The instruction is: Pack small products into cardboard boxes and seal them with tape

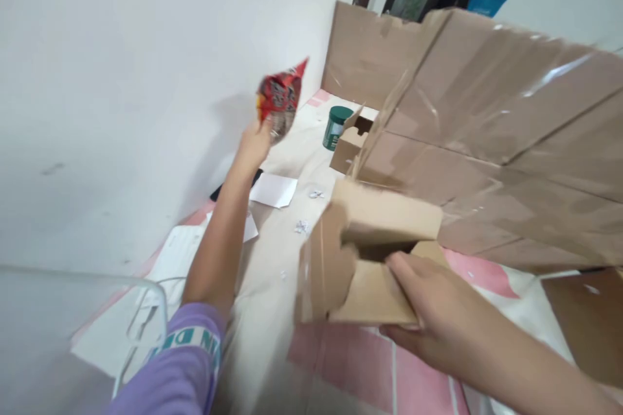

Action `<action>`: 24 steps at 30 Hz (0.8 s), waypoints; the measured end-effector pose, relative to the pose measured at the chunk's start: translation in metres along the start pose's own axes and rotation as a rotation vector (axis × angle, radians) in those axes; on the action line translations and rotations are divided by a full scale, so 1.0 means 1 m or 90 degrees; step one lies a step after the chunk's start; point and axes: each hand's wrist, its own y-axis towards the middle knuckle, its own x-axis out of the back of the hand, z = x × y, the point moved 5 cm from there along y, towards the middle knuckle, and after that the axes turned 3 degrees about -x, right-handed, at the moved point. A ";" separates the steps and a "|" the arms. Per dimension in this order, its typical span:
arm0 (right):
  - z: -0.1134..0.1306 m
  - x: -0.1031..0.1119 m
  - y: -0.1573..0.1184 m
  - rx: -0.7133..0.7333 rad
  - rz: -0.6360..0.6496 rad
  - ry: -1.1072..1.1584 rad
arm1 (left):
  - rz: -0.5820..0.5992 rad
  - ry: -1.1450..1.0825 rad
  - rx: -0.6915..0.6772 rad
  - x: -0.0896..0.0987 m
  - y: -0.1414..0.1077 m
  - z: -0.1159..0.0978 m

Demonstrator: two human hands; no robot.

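Observation:
My left hand [257, 141] reaches forward beside the white wall, its fingers closed on the lower edge of a red snack bag [282, 98] held up in the air. Nearer to me, my right hand [418, 298] grips one side of an opened cardboard box [318, 266], thumb over the edge by the opening. The box's flaps stand up and its inside is dark, so I cannot tell what it holds. A gap separates the bag from the box.
A green lidded canister [335, 128] stands beside a smaller open carton [346, 150] at the back. Tall taped cardboard panels [467, 123] line the right. White paper [275, 190] and small scraps [302, 227] lie on the bedding. A white metal frame [160, 298] is at lower left.

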 end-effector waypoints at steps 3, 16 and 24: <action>0.004 -0.020 -0.061 -0.036 -0.002 -0.034 | -0.063 -0.069 -0.065 0.033 -0.030 -0.056; 0.038 0.012 -0.145 0.027 -0.262 -0.030 | 0.679 0.319 -0.313 -0.007 -0.248 -0.195; 0.065 0.001 -0.175 -0.024 -0.314 0.018 | 0.919 0.631 -0.417 -0.081 -0.311 -0.183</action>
